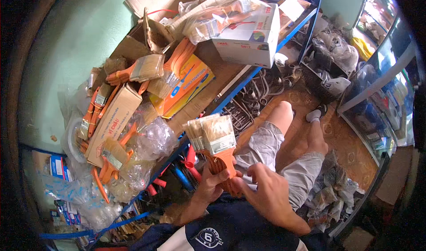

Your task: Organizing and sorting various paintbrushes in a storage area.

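Gathered in my left hand (213,183) is a bundle of flat paintbrushes (218,139) with orange handles, metal ferrules and pale bristles. The bristles point up and away from me, and the handles are stacked against each other. My right hand (271,189) is beside the handle ends, with a fingertip against them; whether it grips any is hidden. More orange-handled paintbrushes (146,68) lie in stacks on the shelf to my left, some on an orange and yellow box (196,88). Another wide paintbrush (114,154) rests among clear plastic bags (159,138).
A blue-edged metal shelf (233,84) runs diagonally on my left. It bears a long cardboard box (114,123), a white printed carton (248,34) and bagged brushes (216,20). Metal hardware (246,104) sits beneath. A glass display case (382,101) stands at right, near crumpled bags (332,197).
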The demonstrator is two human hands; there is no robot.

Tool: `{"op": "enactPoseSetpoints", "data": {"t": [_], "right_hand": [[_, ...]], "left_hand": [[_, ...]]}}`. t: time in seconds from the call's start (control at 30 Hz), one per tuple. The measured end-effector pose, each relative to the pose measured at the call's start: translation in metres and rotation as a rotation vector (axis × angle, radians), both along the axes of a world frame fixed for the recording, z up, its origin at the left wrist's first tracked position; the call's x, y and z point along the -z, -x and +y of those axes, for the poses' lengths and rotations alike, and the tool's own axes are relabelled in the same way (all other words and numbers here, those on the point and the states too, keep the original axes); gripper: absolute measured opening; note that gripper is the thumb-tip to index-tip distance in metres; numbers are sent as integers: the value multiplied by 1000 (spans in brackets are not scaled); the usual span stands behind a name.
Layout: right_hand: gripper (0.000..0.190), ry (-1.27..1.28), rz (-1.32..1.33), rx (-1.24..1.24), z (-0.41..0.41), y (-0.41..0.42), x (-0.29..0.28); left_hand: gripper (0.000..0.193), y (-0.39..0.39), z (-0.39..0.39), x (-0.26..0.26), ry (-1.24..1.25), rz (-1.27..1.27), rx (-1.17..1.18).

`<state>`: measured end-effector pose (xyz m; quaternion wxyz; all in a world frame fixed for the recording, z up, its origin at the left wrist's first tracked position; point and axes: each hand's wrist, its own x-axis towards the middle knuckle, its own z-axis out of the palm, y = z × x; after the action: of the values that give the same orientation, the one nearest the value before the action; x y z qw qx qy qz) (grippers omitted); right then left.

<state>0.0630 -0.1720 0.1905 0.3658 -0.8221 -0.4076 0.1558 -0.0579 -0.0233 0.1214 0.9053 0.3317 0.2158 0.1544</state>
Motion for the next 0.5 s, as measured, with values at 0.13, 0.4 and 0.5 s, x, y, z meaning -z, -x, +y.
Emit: {"op": "enactPoseSetpoints", "data": {"t": [0.13, 0.4, 0.5], "right_hand": [[34, -76, 286, 106, 12, -12, -1], [29, -200, 489, -2, 37, -18, 11], [28, -185, 512, 13, 40, -17, 17]], "left_hand": [[56, 5, 1, 0, 40, -10, 59], [54, 12, 1, 7, -11, -51, 111], [52, 7, 1, 0, -88, -21, 59]]}}
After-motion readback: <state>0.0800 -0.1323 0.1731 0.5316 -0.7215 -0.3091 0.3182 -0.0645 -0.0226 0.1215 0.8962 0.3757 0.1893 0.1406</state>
